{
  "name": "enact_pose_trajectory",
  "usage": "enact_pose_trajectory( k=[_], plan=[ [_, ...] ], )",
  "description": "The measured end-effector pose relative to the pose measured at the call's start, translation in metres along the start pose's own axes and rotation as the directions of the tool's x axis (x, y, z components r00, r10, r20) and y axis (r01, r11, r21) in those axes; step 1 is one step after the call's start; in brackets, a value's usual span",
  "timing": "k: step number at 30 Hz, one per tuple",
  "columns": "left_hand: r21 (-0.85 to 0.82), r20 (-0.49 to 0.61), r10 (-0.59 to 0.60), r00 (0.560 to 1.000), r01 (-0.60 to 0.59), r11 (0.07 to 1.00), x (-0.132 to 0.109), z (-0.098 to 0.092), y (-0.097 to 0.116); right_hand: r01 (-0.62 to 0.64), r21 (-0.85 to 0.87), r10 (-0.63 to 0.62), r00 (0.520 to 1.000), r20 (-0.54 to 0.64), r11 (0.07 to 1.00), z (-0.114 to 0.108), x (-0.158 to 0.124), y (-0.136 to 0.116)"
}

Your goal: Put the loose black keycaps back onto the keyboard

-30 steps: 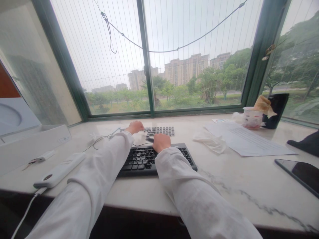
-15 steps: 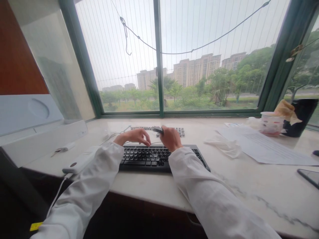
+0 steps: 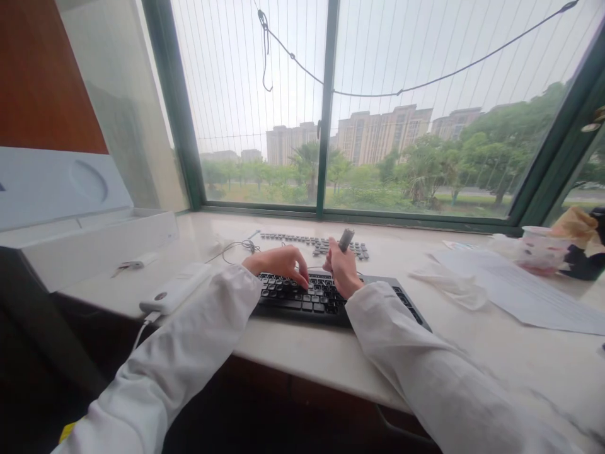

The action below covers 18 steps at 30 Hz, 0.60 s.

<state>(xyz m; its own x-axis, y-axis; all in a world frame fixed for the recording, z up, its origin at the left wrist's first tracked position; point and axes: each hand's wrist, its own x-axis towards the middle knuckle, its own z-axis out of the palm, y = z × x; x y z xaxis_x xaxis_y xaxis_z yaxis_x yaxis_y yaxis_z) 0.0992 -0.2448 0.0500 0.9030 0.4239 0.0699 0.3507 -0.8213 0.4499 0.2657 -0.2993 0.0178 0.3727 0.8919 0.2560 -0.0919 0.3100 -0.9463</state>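
Dark grey and slim, the tool (image 3: 346,239) stands nearly upright above the keyboard (image 3: 290,300), its long axis vertical, the free end tipped slightly right and towards the window. The right hand (image 3: 343,272) is closed in a fist round its lower part. Just beside it, the left hand (image 3: 278,263) lies loosely spread, fingers curled down onto the black keys, gripping nothing. The keyboard sits near the front edge of the pale stone tabletop (image 3: 302,353). A row of loose keys (image 3: 312,241) lies behind it towards the far edge. A white power bank (image 3: 174,295) rests at the left front edge, and a crumpled tissue (image 3: 449,285) and paper sheet (image 3: 524,289) lie to the right.
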Motion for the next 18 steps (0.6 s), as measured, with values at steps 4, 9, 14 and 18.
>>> enact_pose_trajectory(
  k=[4,9,14,18],
  plan=[
    [0.004,-0.023,0.012,1.000,-0.012,1.000,0.000,0.002,-0.002,-0.066,0.170,0.063,0.998,0.021,0.983,0.008,-0.010,-0.002],
    [0.050,-0.038,0.037,0.999,-0.035,0.998,0.001,0.004,-0.003,-0.056,0.187,0.047,0.998,0.052,0.981,0.016,-0.016,-0.002],
    [0.074,-0.062,0.045,0.997,-0.040,0.996,0.000,0.005,-0.001,-0.064,0.144,0.059,0.997,0.041,0.987,0.019,-0.018,0.000],
    [0.072,-0.068,0.088,0.994,-0.083,0.994,0.000,0.005,-0.001,-0.062,0.169,0.055,0.998,0.043,0.984,0.020,-0.020,0.000]
  ],
)
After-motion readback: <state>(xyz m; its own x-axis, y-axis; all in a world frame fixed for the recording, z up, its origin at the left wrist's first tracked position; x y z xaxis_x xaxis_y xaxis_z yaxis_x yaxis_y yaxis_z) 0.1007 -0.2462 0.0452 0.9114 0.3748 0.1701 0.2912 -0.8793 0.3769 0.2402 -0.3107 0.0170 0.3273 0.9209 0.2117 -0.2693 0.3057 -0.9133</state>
